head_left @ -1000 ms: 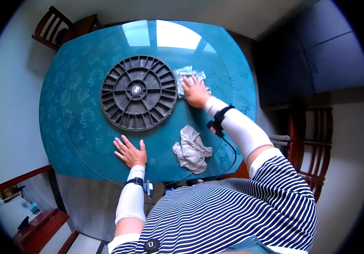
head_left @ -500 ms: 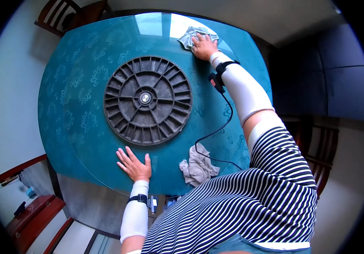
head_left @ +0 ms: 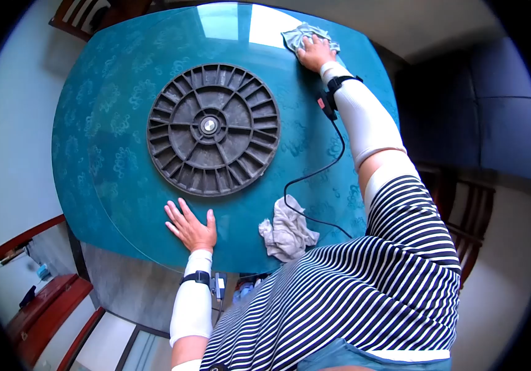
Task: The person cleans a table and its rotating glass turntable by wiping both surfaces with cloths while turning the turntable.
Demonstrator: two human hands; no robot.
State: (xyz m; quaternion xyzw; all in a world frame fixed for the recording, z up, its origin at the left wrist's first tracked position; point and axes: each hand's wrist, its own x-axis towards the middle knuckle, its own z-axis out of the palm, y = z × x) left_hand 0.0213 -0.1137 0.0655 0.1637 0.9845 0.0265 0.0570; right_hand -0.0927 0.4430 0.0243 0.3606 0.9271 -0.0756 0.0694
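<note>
My right hand [head_left: 317, 52] reaches to the table's far right edge, its fingers bent over a light green-grey cloth [head_left: 298, 38] pressed against the tabletop. Spread out flat near the front edge, my left hand [head_left: 192, 230] rests on the teal patterned table [head_left: 117, 161] and holds nothing. Just beyond it lies a round dark ribbed turntable base [head_left: 210, 151] with a metal hub in its middle. A crumpled grey cloth [head_left: 288, 230] sits near my body, to the right of my left hand.
A black cable [head_left: 302, 182] runs from the right wrist device across the table, past the grey cloth. Wooden chairs stand at the far left [head_left: 74, 18] and the right [head_left: 463, 232]. Dark cabinets [head_left: 469, 111] are on the right.
My right hand has slid the green-grey cloth to the right along the far edge. My left hand stays flat in place. The whole view has shifted slightly.
</note>
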